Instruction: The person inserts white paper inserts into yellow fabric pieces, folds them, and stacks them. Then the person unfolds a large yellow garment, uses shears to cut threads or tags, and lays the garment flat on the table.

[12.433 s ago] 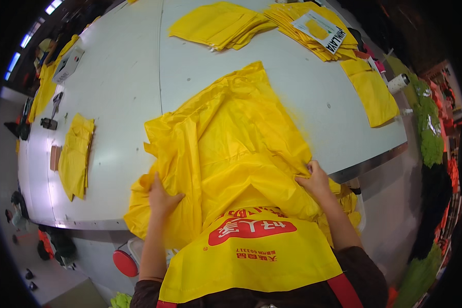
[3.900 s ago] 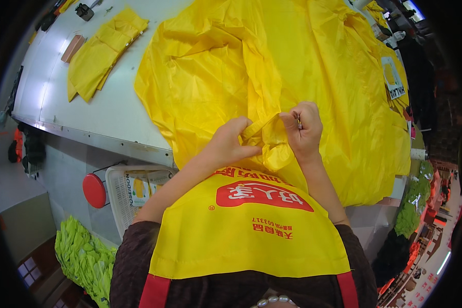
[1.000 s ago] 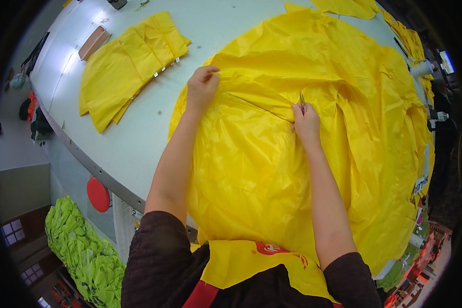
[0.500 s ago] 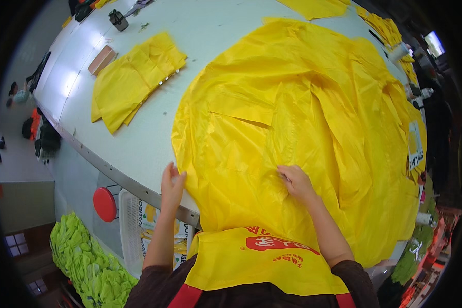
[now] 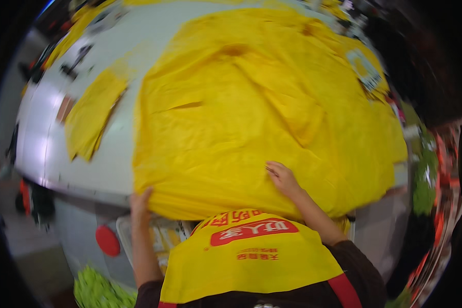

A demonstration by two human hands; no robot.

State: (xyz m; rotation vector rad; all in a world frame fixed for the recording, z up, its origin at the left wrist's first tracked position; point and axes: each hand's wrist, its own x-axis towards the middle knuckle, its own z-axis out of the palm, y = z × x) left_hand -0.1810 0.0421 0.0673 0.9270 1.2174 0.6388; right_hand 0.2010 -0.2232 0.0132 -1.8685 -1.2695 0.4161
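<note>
A large yellow garment (image 5: 215,123) of thin, slightly shiny cloth lies spread over the table, with a pocket-like slit on its left part and soft folds toward the right. At its near left corner my left hand (image 5: 140,200) is closed on the cloth's edge, somewhat blurred. My right hand (image 5: 284,180) rests over the near middle of the garment, fingers curled together. Something small and dark shows at those fingertips, too little to name. The garment's near edge meets the yellow apron (image 5: 251,262) on my front.
A smaller folded yellow piece (image 5: 95,113) lies on the white table (image 5: 120,172) at left, beside a brown block (image 5: 65,109). Below the edge are a red stool (image 5: 108,241), a white crate (image 5: 124,231) and a lime-green heap (image 5: 102,290). A printed packet (image 5: 363,69) lies far right.
The view has swung, shifting the table leftward. My left hand has closed on the garment's near left edge, which now lies flatter and squarer. My right hand stays curled over the cloth.
</note>
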